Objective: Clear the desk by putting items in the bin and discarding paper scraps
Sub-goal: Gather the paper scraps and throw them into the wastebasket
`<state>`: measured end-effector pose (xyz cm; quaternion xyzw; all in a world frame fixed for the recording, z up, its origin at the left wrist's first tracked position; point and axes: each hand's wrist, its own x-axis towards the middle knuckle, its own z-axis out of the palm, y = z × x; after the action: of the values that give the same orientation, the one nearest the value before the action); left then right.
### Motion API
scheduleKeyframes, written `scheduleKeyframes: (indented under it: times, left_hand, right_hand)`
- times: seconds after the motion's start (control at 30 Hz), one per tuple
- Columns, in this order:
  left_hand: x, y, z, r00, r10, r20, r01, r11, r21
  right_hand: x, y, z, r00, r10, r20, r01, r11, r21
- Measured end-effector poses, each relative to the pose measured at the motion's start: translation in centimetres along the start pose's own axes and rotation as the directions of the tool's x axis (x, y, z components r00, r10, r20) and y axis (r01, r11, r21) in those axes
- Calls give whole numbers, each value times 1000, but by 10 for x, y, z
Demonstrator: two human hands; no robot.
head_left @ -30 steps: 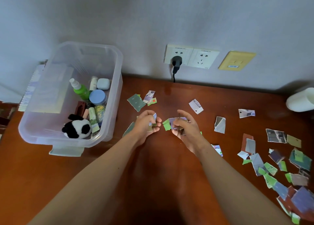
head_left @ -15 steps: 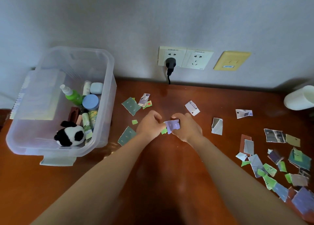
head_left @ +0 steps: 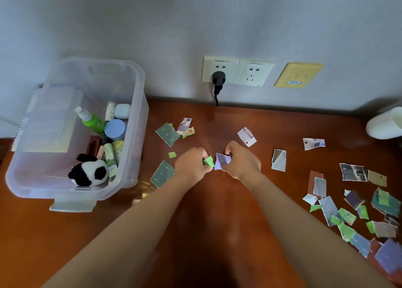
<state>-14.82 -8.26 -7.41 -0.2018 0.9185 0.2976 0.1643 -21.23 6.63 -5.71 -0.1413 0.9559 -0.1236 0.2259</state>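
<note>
My left hand (head_left: pixel 191 165) and my right hand (head_left: pixel 242 161) meet over the middle of the brown desk (head_left: pixel 217 211). The left one pinches a green paper scrap (head_left: pixel 208 161). The right one pinches a purple paper scrap (head_left: pixel 222 161) touching the green one. Torn scraps lie around them: two dark green pieces (head_left: pixel 167 134) (head_left: pixel 163 173), a tiny green bit (head_left: pixel 172 155), a white piece (head_left: pixel 247 136). A clear plastic bin (head_left: pixel 130 174) at the left holds a panda plush (head_left: pixel 89 173), a green spray bottle (head_left: pixel 91 120) and small jars.
A heap of several paper scraps (head_left: pixel 356 211) covers the desk's right side. A white cylinder (head_left: pixel 384 124) lies at the far right edge. A black plug (head_left: pixel 218 78) sits in the wall sockets behind the desk, beside a yellow plate (head_left: pixel 298 75).
My hands have closed together from being slightly apart, and the scraps they hold now touch. The view has shifted a little to the right.
</note>
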Motion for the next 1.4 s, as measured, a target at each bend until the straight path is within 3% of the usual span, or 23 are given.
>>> scheduleKeyframes:
  times: [0.13, 0.2, 0.3, 0.4, 0.47, 0.57, 0.83, 1.0, 1.23, 1.4]
  left_hand:
    - [-1, -2, 3, 1000, -14, 0, 14, 999, -29]
    - [-6, -2, 3, 999, -50, -1, 50, 987, -155]
    - [-17, 2, 1, 989, -128, 69, 145, 858, -493]
    - [-39, 6, -8, 964, -171, 204, 266, 584, -767]
    - [-56, 5, -15, 952, -172, 252, 303, 440, -845]
    - [-82, -3, -23, 953, -139, 269, 301, 328, -895]
    - [-143, -34, -41, 961, -177, 211, 251, 242, -937]
    - [-181, -53, -41, 959, -272, 76, 137, 212, -968]
    - [-251, -82, -31, 844, -534, -47, -7, 76, -997]
    - [-303, -121, -26, 758, -648, -77, -100, 1, -995]
  right_hand:
    - [-3, 1, -2, 995, 65, 71, -77, 980, 184]
    - [-6, 1, -2, 983, 111, 146, -163, 893, 419]
    - [-25, -6, -9, 930, 181, 319, -365, 543, 756]
    - [-53, -14, -11, 910, 135, 391, -413, 259, 873]
    - [-73, -22, -11, 908, 118, 401, -413, 97, 906]
    - [-101, -33, -9, 906, 71, 418, -413, -73, 908]
    - [-150, -80, 2, 899, -27, 436, -437, -44, 898]
    - [-168, -108, 5, 866, -175, 469, -465, 62, 883]
    - [-197, -144, 27, 750, -354, 559, -465, 318, 826]
    - [-222, -184, 53, 625, -453, 636, -471, 430, 770]
